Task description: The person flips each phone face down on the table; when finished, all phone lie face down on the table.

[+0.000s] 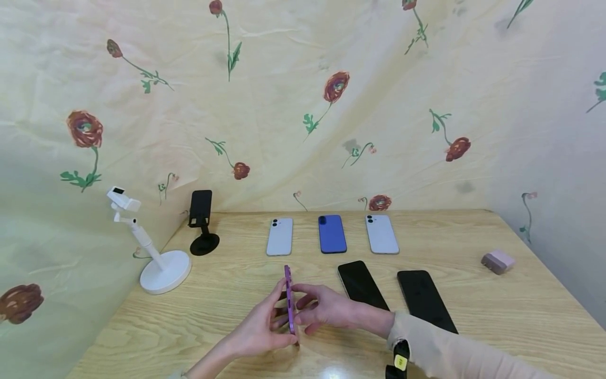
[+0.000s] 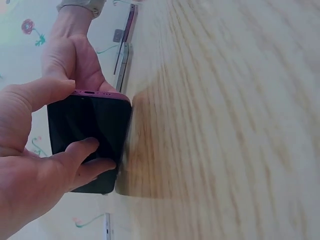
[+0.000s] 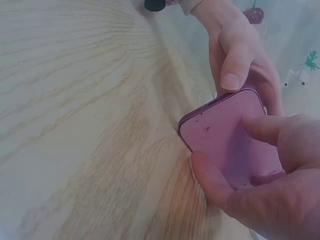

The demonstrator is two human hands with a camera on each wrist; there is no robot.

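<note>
A purple phone (image 1: 289, 301) stands on its long edge on the wooden table (image 1: 497, 310), held upright between both hands. My left hand (image 1: 265, 326) grips it from the screen side; in the left wrist view the thumb and fingers curl round the dark screen (image 2: 90, 142). My right hand (image 1: 322, 308) holds the back; the right wrist view has its fingers on the pink-purple back (image 3: 235, 140). The left hand's thumb (image 3: 232, 65) hooks over the phone's top edge.
Three phones lie back-up in a far row: white (image 1: 280, 237), blue (image 1: 332, 233), white (image 1: 381, 234). Two black phones (image 1: 362, 284) (image 1: 426, 300) lie screen-up nearer. A black stand (image 1: 202, 223) and a white stand (image 1: 156, 252) sit left. A pink charger (image 1: 498, 261) sits right.
</note>
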